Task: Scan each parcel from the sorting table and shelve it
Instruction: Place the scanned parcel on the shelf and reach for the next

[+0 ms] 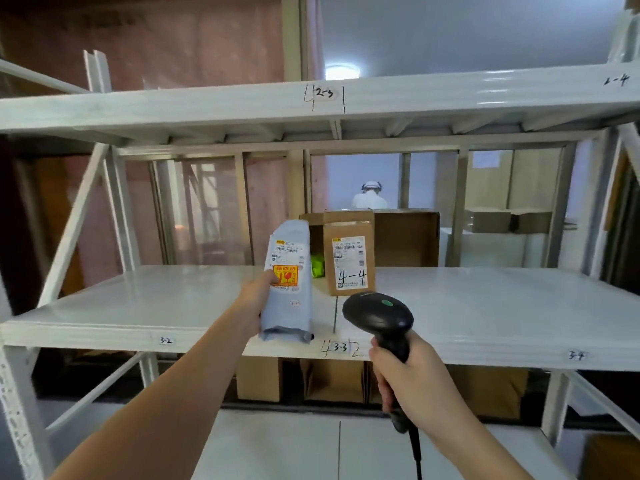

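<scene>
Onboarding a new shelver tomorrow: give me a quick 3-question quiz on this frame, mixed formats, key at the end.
1. True or false: the left hand grips the grey poly mailer upright over the middle shelf.
2. Multiple choice: what does the right hand hold? A) tape gun B) black barcode scanner C) marker
3. Fill in: the cardboard box standing on the shelf has ___ handwritten on its label.

Key: 1 true; 2 B; 3 4-4
</scene>
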Available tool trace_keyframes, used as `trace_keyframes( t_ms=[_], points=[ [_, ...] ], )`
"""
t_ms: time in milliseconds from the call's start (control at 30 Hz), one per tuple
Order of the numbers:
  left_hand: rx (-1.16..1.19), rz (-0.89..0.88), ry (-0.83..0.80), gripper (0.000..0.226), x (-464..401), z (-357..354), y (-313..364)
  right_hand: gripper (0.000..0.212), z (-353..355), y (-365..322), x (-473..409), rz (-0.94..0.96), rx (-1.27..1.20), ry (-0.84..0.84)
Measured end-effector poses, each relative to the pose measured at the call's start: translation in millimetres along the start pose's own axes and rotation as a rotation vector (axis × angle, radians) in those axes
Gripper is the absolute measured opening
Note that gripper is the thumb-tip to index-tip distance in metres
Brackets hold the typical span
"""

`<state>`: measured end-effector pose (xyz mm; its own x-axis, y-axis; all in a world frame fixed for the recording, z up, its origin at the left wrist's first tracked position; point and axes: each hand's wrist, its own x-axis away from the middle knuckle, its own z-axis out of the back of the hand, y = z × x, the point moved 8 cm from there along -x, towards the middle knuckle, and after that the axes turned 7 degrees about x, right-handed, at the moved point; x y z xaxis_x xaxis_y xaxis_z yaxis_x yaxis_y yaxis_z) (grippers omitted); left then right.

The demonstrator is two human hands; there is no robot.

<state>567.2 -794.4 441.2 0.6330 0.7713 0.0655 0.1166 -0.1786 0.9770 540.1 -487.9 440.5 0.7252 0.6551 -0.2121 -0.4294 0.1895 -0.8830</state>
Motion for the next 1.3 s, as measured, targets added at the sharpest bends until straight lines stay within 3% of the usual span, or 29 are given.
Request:
trace_keyframes(
  t_ms=[167, 300, 833, 1000, 1167, 1300],
  points=[
    [-0.092, 0.065, -0.01, 0.023, -25, -1, -6, 0.006, -11, -5, -13, -0.034, 0.03, 0.023],
    [-0.171, 0.024, 0.016, 0.033, -57, -1, -14, 0.006, -11, -12, -24, -0.01, 0.061, 0.043],
    [-0.309, -0.034, -0.024, 0.023, -140, -37, -41, 0.006, -16, -8, -42, -0.035, 0.094, 0.05],
    [-0.511, -0.012, -0.019, 0.058, -229, -32, -77, 0.007, -1, -1, -41, -0.086, 0.09, 0.076],
    [-0.587, -0.023, 0.022, 0.053, -183, -33, -49, 0.004, 11, 4, -35, -0.086, 0.083, 0.088],
    [-0.463, 0.001, -0.028, 0.051, -190, -27, -59, 0.005, 14, 3, -30, -0.073, 0.079, 0.088]
  ],
)
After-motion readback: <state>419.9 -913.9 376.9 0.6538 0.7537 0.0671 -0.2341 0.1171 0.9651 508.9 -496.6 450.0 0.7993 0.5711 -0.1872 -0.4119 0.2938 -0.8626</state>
